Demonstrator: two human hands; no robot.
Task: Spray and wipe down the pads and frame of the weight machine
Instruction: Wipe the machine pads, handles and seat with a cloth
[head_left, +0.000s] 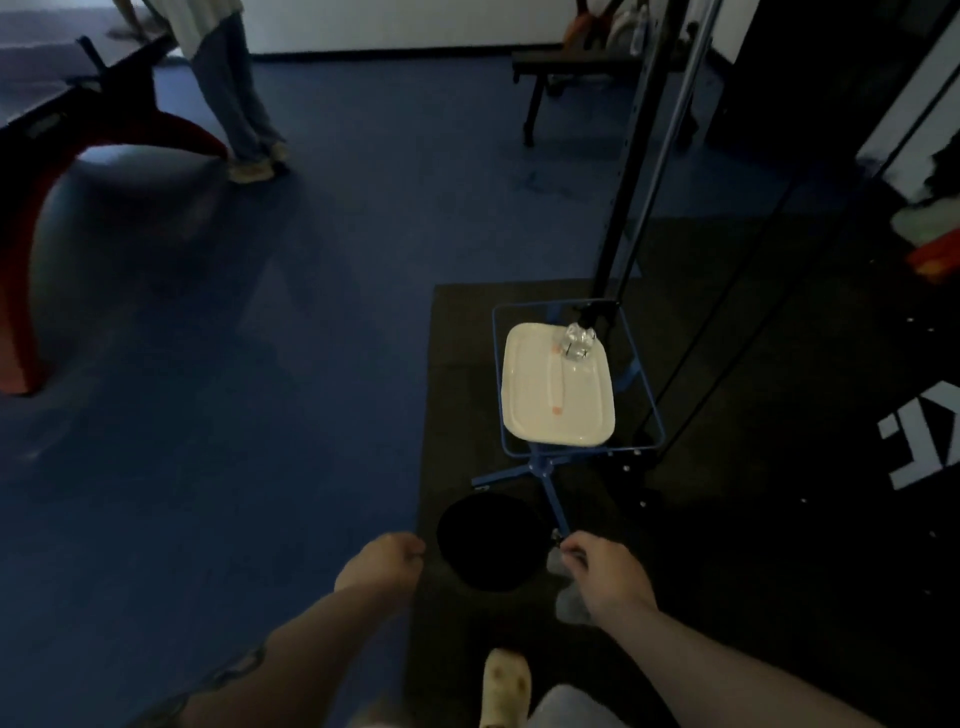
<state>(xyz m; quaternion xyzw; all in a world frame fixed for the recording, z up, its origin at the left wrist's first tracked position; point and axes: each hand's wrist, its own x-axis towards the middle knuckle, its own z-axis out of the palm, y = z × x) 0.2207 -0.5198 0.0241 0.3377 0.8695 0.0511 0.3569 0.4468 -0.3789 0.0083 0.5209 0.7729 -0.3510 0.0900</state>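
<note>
A round black pad (485, 540) sits low in front of me on a blue metal frame (550, 488). My right hand (605, 571) is closed around a grey cloth (569, 600) and presses it against the near end of a blue frame leg. My left hand (384, 558) is curled into a fist just left of the pad; I see nothing in it. The frame's wire basket holds a white tray (530, 395), and a clear spray bottle (576, 340) lies on the tray's far corner.
A black upright post (639, 156) and cables rise behind the basket. Under me lies a black floor mat (467, 364). A person (234, 104) stands at the back left beside a grey exercise ball (119, 218) under a red stand. A black bench (571, 62) is at the back.
</note>
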